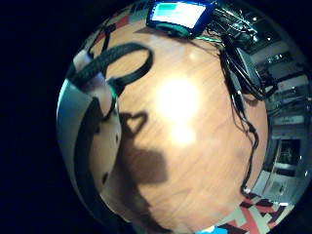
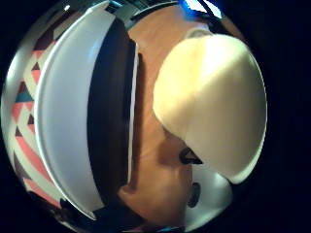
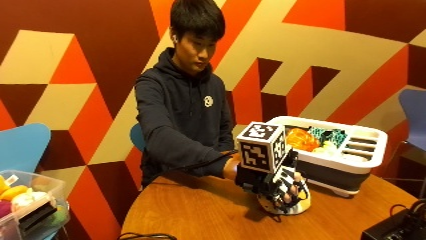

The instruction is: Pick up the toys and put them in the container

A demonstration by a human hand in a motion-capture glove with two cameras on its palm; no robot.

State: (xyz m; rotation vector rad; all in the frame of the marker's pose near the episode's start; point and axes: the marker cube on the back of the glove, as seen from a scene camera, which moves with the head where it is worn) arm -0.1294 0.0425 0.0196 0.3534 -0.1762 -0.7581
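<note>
Gloved hand on a pale toy, just left of the container.

The right hand [image 3: 276,182] curls its fingers over a rounded cream toy [image 3: 286,206] sitting on the wooden table [image 3: 200,215], near the white container [image 3: 346,167], which already holds orange and green toys [image 3: 313,139]. The toy's smooth domed shell [image 2: 214,102] looks light, rigid, possibly slippery; best grasped around its widest part.

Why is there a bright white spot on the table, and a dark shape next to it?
In the little finger side palm view, the bright spot is lamp glare on the wooden table; the dark shape is the right hand's shadow. In the thumb side palm view, the pale toy looks huge because it is close.
</note>
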